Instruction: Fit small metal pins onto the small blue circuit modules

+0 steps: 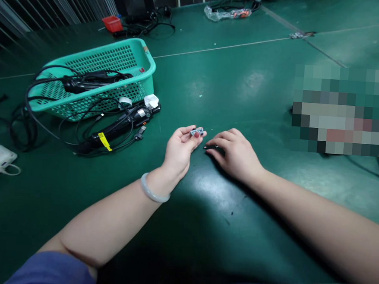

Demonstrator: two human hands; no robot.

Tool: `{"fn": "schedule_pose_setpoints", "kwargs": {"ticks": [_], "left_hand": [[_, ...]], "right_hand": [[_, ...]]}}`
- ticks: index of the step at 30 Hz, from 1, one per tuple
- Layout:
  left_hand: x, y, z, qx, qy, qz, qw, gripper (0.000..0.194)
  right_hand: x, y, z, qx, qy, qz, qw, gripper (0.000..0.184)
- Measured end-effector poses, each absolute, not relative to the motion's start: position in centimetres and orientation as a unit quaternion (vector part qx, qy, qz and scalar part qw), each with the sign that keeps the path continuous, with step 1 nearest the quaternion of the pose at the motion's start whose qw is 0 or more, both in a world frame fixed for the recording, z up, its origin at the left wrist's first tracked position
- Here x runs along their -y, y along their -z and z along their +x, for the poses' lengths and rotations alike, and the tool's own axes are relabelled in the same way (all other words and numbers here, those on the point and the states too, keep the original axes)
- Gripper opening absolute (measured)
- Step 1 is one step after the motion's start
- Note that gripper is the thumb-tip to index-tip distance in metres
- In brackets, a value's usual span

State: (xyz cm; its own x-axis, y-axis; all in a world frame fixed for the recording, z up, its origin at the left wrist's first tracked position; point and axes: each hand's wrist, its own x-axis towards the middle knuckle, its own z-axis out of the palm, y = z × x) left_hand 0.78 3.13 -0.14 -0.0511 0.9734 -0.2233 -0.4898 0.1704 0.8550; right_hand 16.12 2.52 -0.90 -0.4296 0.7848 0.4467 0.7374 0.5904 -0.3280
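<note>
My left hand (180, 148), a pale bangle (153, 190) round its wrist, is closed on a small circuit board (196, 131). The thumb presses the piece against the fingers, just above the table. Beside it, to the right, my right hand (237, 156) rests low over the table with thumb and forefinger drawn together. A tiny dark and silvery bit shows at those fingertips, too small to name. The two hands are a little apart and do not touch.
On the green table (215, 239) stands a turquoise perforated basket (115, 95) with black cabled devices. A black handheld tool (112, 130) with a yellow tag and loose cables lies before it. Farther back are a red bin (112, 24) and a plastic bag (226, 14). Pixelated patches hide things at right and far left.
</note>
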Motion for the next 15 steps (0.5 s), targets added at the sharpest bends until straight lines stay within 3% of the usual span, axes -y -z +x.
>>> {"fn": "schedule_pose_setpoints", "kwargs": {"ticks": [6,12,15], "left_hand": [[-3.0,0.5,0.7,-0.431,-0.568,0.309,0.629,0.025],[-3.0,0.9,0.7,-0.421,-0.544,0.352,0.635,0.033],[-2.9,0.9,0.7,-0.414,-0.525,0.368,0.646,0.033]], "right_hand": [[-3.3,1.2,15.4,0.855,-0.035,-0.471,0.216,0.021],[-3.2,-0.9,16.3,0.739,-0.166,-0.542,0.364,0.014],[-3.0,-2.0,16.5,0.666,-0.282,-0.575,0.383,0.015]]}}
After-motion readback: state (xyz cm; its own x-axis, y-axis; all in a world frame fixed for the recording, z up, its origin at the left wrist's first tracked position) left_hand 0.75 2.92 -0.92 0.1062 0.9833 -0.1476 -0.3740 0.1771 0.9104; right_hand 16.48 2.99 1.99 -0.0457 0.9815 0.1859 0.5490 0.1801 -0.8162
